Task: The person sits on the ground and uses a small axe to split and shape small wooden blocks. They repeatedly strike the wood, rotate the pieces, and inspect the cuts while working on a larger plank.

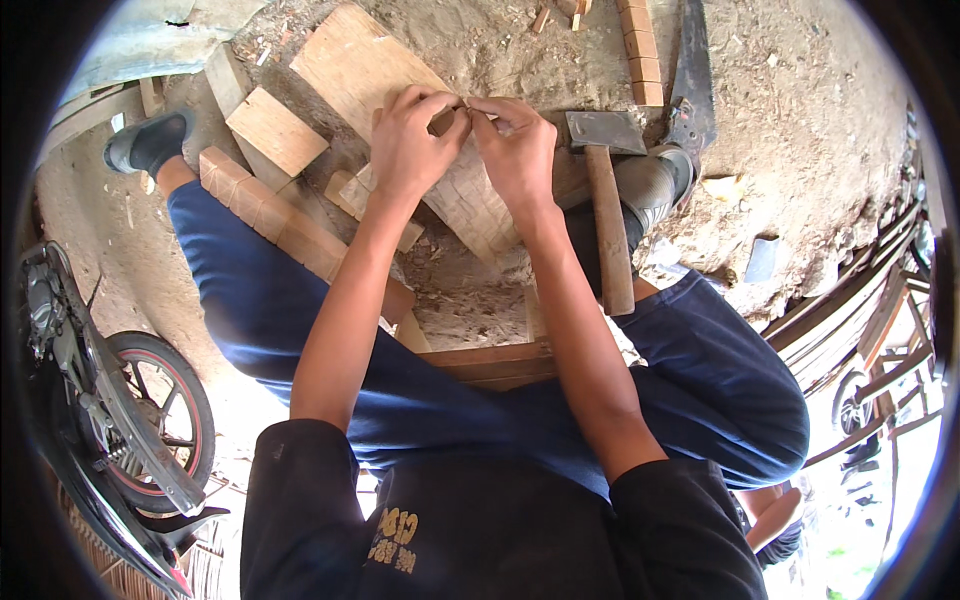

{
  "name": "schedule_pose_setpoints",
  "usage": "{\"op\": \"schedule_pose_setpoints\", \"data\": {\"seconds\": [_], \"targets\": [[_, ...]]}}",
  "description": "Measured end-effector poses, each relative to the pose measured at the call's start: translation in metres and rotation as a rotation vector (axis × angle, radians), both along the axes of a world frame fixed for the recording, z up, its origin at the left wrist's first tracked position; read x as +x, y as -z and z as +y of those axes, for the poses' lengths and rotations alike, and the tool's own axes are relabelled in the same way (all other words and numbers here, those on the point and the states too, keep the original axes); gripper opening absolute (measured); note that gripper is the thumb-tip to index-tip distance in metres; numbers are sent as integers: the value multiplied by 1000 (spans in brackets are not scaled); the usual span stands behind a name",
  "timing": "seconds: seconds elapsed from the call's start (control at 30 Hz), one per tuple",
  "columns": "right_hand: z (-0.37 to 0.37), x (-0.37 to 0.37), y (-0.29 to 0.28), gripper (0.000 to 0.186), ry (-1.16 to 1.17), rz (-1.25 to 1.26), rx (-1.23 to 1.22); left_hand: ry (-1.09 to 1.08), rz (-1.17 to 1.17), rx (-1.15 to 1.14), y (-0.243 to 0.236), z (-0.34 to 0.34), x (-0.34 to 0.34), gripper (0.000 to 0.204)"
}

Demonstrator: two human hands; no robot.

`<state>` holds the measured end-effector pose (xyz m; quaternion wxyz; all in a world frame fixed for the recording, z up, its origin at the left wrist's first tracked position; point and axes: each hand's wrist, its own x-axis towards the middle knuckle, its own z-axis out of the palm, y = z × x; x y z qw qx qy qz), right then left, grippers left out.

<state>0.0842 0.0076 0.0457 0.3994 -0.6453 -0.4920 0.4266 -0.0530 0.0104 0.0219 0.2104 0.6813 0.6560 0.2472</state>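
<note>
Near the right corner of the wide board (355,65) we hold a tiny piece (466,107), too small to identify; the grip of our left hand (415,145) and of our right hand (515,155) pinches it. Left of the board lies a wooden block (277,130); right of it, a hammer (608,225) and, farther off, a saw (691,60).

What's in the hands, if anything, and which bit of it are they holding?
It cannot be told: the left hand and right hand pinch close together over a wooden board, but anything between them is too small to make out.
</note>
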Motion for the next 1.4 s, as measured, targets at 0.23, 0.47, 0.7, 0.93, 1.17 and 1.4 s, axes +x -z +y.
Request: {"op": "schedule_pose_setpoints", "data": {"seconds": [0.23, 0.47, 0.7, 0.93, 1.17, 1.4], "targets": [[3, 1, -5, 21, -40, -23, -109, -29, 16, 64, -2, -3, 3, 17], [12, 30, -52, 31, 71, -246, -169, -26, 15, 47, -2, -4, 6, 16], [-1, 104, -71, 50, -498, -1074, -573, -40, 15, 37, -5, -5, 2, 17], [8, 127, -23, 36, -284, -145, -1003, -77, -19, 57, -1, -5, 4, 17], [-4, 121, 15, 17, 200, 603, -921, -57, -23, 22, 2, -3, 5, 19], [-43, 56, -34, 37, -90, -197, -338, -74, -17, 48, 1, -5, 4, 18]]}}
